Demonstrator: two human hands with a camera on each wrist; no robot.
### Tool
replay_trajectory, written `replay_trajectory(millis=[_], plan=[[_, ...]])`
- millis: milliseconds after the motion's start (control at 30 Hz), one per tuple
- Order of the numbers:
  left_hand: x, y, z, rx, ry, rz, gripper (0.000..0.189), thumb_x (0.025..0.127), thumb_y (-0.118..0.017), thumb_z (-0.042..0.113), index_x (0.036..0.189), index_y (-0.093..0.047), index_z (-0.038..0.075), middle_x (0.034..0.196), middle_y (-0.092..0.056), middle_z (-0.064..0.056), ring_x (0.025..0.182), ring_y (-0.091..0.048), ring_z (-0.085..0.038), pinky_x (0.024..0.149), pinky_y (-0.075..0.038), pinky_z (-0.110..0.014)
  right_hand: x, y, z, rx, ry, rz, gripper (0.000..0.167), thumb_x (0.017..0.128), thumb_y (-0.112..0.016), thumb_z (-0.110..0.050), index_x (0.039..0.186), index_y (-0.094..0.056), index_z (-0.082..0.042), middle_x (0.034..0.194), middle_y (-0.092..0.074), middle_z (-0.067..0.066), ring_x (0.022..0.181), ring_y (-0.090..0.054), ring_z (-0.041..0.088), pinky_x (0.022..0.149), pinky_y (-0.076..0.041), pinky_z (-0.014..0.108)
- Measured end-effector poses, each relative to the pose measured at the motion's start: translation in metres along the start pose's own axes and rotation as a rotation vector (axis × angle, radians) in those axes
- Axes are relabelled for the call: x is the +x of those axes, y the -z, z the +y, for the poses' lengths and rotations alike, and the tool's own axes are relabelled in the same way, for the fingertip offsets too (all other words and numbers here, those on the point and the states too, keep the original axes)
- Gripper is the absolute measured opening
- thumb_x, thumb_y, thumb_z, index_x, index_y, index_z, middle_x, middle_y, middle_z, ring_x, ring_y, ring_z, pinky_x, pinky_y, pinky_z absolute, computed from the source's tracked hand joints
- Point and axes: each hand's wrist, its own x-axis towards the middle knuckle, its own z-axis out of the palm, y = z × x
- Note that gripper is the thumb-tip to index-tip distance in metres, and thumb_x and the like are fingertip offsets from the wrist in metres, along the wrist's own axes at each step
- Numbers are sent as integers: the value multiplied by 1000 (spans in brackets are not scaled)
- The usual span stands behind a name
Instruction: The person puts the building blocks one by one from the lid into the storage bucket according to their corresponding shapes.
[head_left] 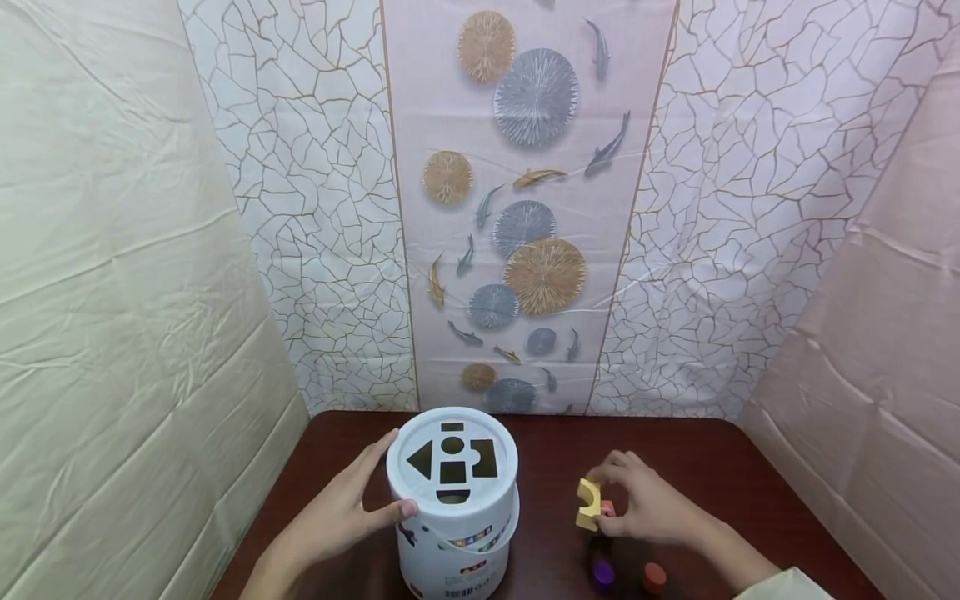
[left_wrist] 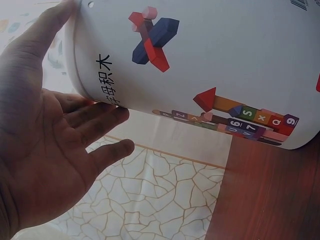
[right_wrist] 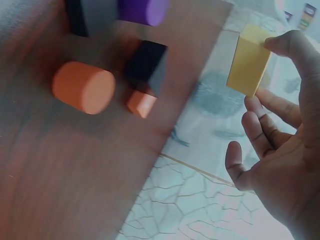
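Note:
A white shape-sorter bucket [head_left: 450, 546] stands upright on the table, its lid [head_left: 405, 492] cut with triangle, circle, rectangular, notched and half-round holes. My left hand [head_left: 337, 508] spans the lid's left side, thumb on the near rim and fingers on the far-left rim. In the left wrist view, the hand [left_wrist: 55, 135] holds the bucket [left_wrist: 190, 65] at its lid end. To the right of the bucket, my right hand [head_left: 652, 504] pinches a yellow arch block [head_left: 588, 504] between thumb and fingers. The notch in this block [right_wrist: 248, 60] faces the bucket in the head view.
On the dark red table [head_left: 551, 450], below my right hand, lie an orange cylinder [right_wrist: 82, 87], a purple cylinder [right_wrist: 142, 11], a black block [right_wrist: 146, 65] and a small orange block [right_wrist: 141, 103]. Another dark block [right_wrist: 92, 17] is partly cut off. Patterned cloth [head_left: 322, 208] walls surround the table.

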Motion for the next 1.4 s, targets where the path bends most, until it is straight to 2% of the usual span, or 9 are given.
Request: replay_trajectory(millis=[167,467,767,1000,1100,1300,1400], plan=[[0,-1,0,3,-12,3,112,90,-82,70,177,-24,31,181,-35,-4,167,-36,-39,127,-35,-76,6,12,-5,43,30,-13,42,76,-94,-23,115,-79,-22,108,-63,-12,104,-55,10,86,-54,29],[-1,0,1,-18,-6,-3,111,90,-83,68,177,-24,31,181,-35,-5,167,-35,-41,126,-34,-79,16,27,-17,61,62,-41,46,77,-96,-26,119,-77,-26,112,-62,-14,107,-55,0,91,-58,29],[-1,-1,-2,-3,2,-3,112,89,-81,72,177,-23,35,181,-34,-1,167,-36,-36,127,-36,-76,25,32,-25,76,101,-4,50,77,-98,-25,122,-77,-21,113,-65,-12,105,-63,11,92,-60,33],[0,-1,-2,-10,9,-7,112,90,-81,72,177,-22,35,182,-33,-1,167,-35,-36,127,-35,-77,34,34,-32,123,125,27,51,77,-99,-21,123,-78,-22,116,-69,-11,107,-62,5,93,-59,31],[0,0,-1,-11,7,-7,111,90,-81,72,177,-22,36,182,-32,0,167,-35,-36,127,-35,-77,40,36,-37,145,138,25,51,77,-98,-19,123,-78,-21,116,-69,-10,107,-65,10,94,-59,32],[1,1,2,-18,25,-15,111,90,-81,72,177,-21,38,182,-32,0,167,-35,-37,126,-34,-78,51,42,-50,170,140,13,50,79,-98,-20,124,-78,-23,118,-68,-11,108,-64,5,95,-59,31],[1,2,2,-24,40,-19,111,89,-81,72,177,-21,38,182,-32,0,167,-35,-37,126,-34,-79,56,44,-55,189,135,5,49,81,-97,-20,126,-77,-23,119,-68,-11,108,-65,8,95,-60,32]])
